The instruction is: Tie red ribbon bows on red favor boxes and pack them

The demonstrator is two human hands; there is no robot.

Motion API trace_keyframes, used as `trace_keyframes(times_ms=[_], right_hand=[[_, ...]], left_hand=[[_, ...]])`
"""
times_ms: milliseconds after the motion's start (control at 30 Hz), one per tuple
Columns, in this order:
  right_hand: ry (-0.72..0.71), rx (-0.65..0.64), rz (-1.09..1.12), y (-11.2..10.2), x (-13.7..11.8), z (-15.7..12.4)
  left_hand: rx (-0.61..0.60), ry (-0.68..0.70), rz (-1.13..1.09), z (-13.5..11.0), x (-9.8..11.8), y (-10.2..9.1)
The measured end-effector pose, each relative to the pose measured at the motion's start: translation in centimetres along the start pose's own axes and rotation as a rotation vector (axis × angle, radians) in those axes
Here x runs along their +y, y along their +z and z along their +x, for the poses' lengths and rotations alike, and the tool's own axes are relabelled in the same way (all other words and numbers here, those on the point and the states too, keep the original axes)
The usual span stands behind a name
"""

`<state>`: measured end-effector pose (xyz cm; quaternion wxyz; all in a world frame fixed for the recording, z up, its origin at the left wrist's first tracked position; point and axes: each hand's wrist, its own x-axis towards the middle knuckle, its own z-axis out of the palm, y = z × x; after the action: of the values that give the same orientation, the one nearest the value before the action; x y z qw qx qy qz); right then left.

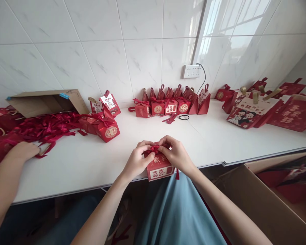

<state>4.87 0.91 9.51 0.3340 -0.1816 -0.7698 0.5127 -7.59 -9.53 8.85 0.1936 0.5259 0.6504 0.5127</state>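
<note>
A small red gift box with gold characters stands at the front edge of the white table. Both of my hands are on its top. My left hand pinches the red ribbon from the left, fingers closed. From the right, my right hand pinches the same ribbon bow, fingers closed. The box's lower front face shows between my wrists.
Another person's hand rests at the left on a heap of red ribbons. Finished red boxes line the tiled wall. Flat red bags lie at the right. Cardboard boxes sit back left and under the table at the right.
</note>
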Motion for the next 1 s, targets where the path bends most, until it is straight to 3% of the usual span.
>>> trace_keyframes(times_ms=[367,567,800,1000], right_hand=[[-0.083,-0.179,-0.133,-1.5,-0.2,0.7],[-0.262,-0.021,-0.267,-1.8,-0.4,-0.7],[-0.476,0.019,-0.517,-1.0,-0.6,-2.0],[-0.650,-0.016,-0.563,-0.9,-0.2,-1.7]], left_hand=[[-0.015,-0.058,-0.088,0.6,0.3,0.4],[0.037,-0.106,-0.215,0.5,0.0,0.7],[0.029,-0.128,-0.230,0.5,0.2,0.6],[0.023,-0.140,-0.313,0.5,0.0,0.6]])
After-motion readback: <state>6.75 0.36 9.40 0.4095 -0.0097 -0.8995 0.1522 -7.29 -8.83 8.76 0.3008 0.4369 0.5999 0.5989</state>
